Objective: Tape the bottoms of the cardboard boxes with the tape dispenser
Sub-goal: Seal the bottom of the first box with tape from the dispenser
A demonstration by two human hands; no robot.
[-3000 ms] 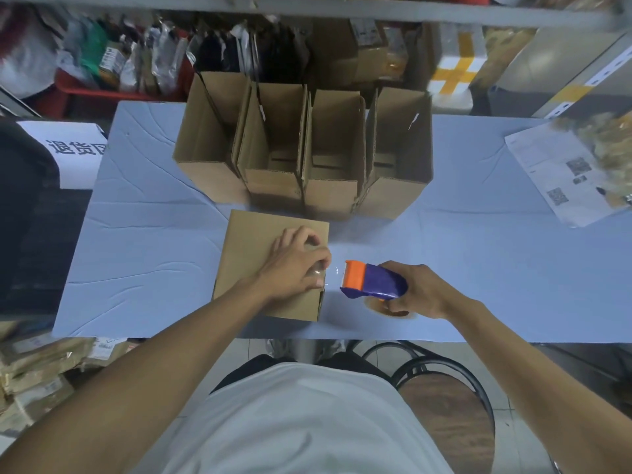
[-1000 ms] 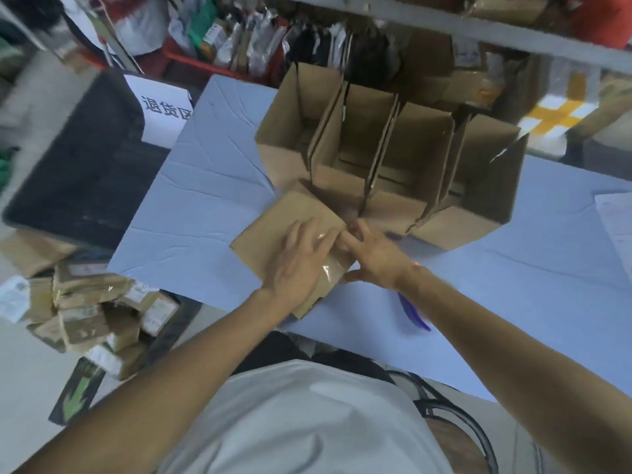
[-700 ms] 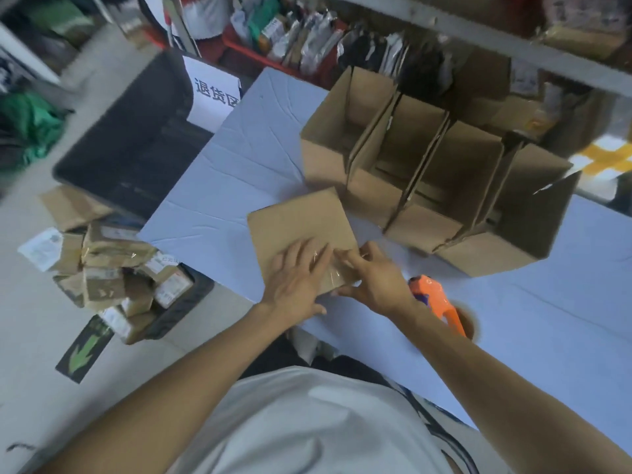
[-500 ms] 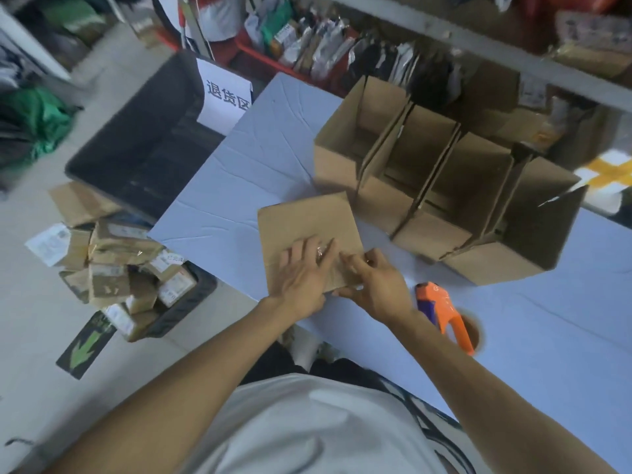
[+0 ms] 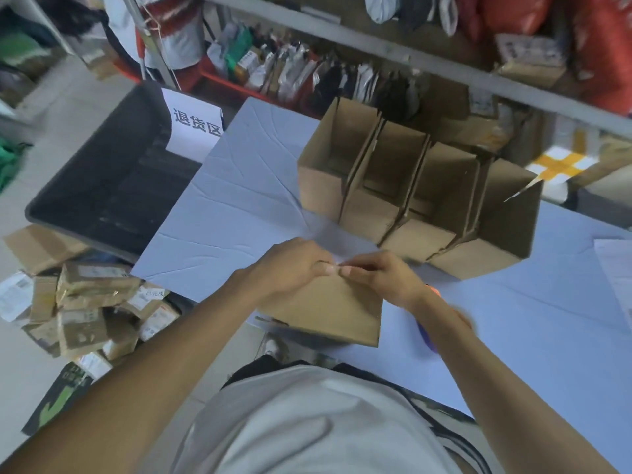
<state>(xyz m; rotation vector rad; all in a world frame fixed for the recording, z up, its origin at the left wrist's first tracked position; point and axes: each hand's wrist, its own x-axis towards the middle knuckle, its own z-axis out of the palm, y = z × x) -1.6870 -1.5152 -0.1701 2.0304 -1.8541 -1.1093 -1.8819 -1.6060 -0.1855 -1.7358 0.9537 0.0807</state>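
Three printed characters, 退货区, on white sign [image 5: 196, 126] beyond left hand [image 5: 294, 265]. Both hands, left and right hand [image 5: 383, 277], curled over cardboard box [image 5: 328, 313] top edge, thumbs nearly touching. Tape dispenser [image 5: 425, 331] mostly hidden behind right forearm.

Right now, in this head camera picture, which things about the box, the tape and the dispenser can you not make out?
- Taped seam of the cardboard box: hidden on its far side, behind the left hand and right hand at the top edge.
- Tape itself: clear, blurred, cannot be made out.
- Tape dispenser: mostly behind the right forearm; only an orange and a purple sliver show.
- Bottoms of the four open boxes: face down on the table.
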